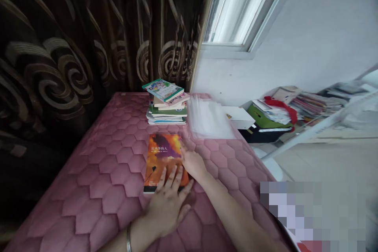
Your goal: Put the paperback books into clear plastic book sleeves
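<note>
A paperback book (163, 153) with an orange and purple cover lies flat on the pink quilted surface (109, 189). My left hand (168, 204), a bangle on its wrist, rests over the lower part of the cover with fingers spread. At the book's right edge, my right hand (192, 162) has its fingers curled against the side; the fingertips are partly hidden. Beyond the book stands a stack of books (167, 112), the top one turned askew. Beside that stack lies a pile of clear plastic sheets (209, 118), blurred.
Dark patterned curtains (118, 27) hang along the left and back. A window (233, 8) is in the pale wall. To the right are a white box (238, 115), a green bag (260, 116) with papers, and stacked papers (319, 106). A pale slanting bar (319, 126) crosses there.
</note>
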The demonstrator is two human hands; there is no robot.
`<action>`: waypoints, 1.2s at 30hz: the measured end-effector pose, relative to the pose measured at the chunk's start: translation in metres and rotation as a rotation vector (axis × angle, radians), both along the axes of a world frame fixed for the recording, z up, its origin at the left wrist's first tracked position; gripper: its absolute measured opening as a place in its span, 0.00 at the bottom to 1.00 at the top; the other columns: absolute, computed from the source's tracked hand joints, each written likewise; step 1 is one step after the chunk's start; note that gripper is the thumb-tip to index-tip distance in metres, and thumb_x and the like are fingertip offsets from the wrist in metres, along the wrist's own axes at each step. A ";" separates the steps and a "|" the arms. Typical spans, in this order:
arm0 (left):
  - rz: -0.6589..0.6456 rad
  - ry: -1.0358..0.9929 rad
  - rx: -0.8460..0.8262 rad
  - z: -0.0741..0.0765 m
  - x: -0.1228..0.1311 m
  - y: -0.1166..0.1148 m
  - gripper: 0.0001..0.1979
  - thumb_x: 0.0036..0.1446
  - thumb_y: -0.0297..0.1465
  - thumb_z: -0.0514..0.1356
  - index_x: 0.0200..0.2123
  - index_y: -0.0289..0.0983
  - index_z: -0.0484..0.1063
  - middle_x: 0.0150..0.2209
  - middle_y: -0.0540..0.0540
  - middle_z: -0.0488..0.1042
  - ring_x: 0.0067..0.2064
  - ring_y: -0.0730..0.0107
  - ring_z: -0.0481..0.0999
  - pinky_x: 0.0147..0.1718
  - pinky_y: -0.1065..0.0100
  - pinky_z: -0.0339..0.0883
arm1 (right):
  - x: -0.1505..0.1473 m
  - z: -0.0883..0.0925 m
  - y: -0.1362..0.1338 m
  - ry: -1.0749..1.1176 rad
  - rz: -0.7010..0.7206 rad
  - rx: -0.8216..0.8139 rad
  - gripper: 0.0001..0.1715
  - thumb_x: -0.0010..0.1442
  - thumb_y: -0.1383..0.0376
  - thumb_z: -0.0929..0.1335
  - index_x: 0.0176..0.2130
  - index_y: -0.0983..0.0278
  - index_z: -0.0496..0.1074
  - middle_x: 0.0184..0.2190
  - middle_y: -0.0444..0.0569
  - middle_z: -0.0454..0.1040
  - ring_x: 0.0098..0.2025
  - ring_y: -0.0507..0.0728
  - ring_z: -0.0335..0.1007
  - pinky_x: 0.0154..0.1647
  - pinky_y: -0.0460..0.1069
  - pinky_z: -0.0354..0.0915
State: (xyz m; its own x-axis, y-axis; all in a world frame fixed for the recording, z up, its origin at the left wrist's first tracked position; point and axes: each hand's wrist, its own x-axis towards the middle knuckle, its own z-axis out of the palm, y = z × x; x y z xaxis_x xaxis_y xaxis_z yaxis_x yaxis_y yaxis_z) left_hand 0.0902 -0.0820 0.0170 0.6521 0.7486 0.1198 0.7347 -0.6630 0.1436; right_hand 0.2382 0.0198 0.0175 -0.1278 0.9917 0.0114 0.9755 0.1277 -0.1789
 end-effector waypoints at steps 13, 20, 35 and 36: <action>-0.028 0.039 0.038 -0.006 -0.006 -0.006 0.41 0.59 0.40 0.58 0.67 0.50 0.34 0.69 0.43 0.43 0.68 0.47 0.47 0.62 0.44 0.47 | 0.040 0.011 0.005 0.470 0.307 -0.324 0.46 0.56 0.57 0.69 0.67 0.57 0.48 0.52 0.48 0.73 0.50 0.59 0.71 0.50 0.51 0.64; -0.034 0.016 -0.044 -0.008 -0.005 -0.006 0.47 0.56 0.41 0.61 0.67 0.51 0.31 0.69 0.40 0.37 0.68 0.44 0.46 0.61 0.41 0.47 | 0.028 0.012 0.051 0.376 0.175 -0.165 0.28 0.64 0.59 0.63 0.62 0.51 0.59 0.56 0.45 0.71 0.55 0.58 0.69 0.53 0.49 0.61; -0.011 -0.096 -0.259 0.008 -0.009 -0.005 0.38 0.60 0.43 0.56 0.67 0.49 0.39 0.69 0.44 0.38 0.69 0.49 0.44 0.63 0.44 0.46 | 0.004 0.004 0.089 0.177 -0.028 -0.015 0.19 0.68 0.56 0.59 0.41 0.60 0.76 0.42 0.49 0.79 0.43 0.55 0.74 0.40 0.45 0.61; 0.013 -0.108 -0.295 0.015 -0.011 -0.002 0.34 0.62 0.42 0.52 0.67 0.47 0.42 0.69 0.44 0.41 0.68 0.52 0.47 0.63 0.48 0.49 | 0.003 0.003 0.088 0.174 -0.044 -0.011 0.20 0.68 0.56 0.59 0.41 0.60 0.76 0.42 0.49 0.79 0.43 0.55 0.74 0.40 0.45 0.61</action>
State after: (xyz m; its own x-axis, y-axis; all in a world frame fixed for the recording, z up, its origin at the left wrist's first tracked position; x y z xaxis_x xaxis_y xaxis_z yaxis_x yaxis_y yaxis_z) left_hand 0.0793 -0.0835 0.0324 0.6375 0.7696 -0.0354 0.7128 -0.5718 0.4061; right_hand 0.2410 0.1075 0.0207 -0.0814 0.9965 0.0185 0.9342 0.0827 -0.3469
